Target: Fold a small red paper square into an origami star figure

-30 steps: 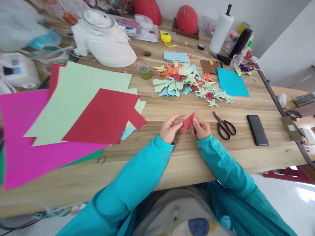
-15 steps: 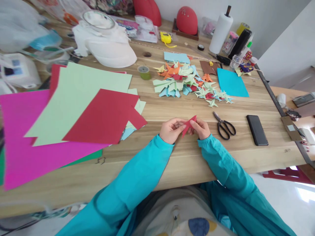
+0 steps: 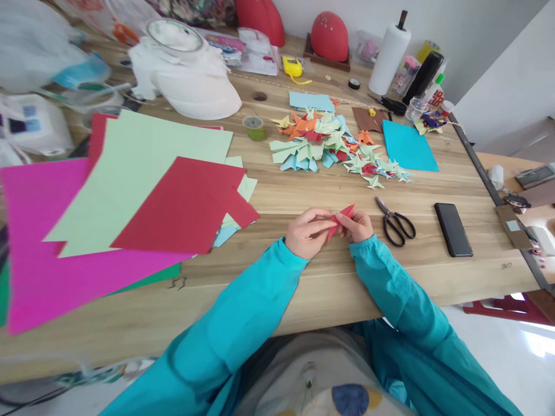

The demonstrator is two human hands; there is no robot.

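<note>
A small folded piece of red paper (image 3: 342, 216) is pinched between both hands just above the wooden table (image 3: 303, 277). My left hand (image 3: 307, 232) closes its fingers on the paper's left part. My right hand (image 3: 358, 226) grips its right part, with the red tip poking up between the two hands. Both arms wear teal sleeves. Black scissors (image 3: 395, 222) lie on the table just right of my right hand.
A black phone (image 3: 453, 229) lies right of the scissors. A heap of folded paper shapes (image 3: 333, 145) and a blue sheet (image 3: 408, 146) lie further back. Large red, pale green and pink sheets (image 3: 130, 190) overlap at the left. A paper towel roll (image 3: 389, 56) stands at the back.
The red paper has been folded narrower and tilted flatter. My left hand's fingers have closed onto it, and both hands have drawn closer together.
</note>
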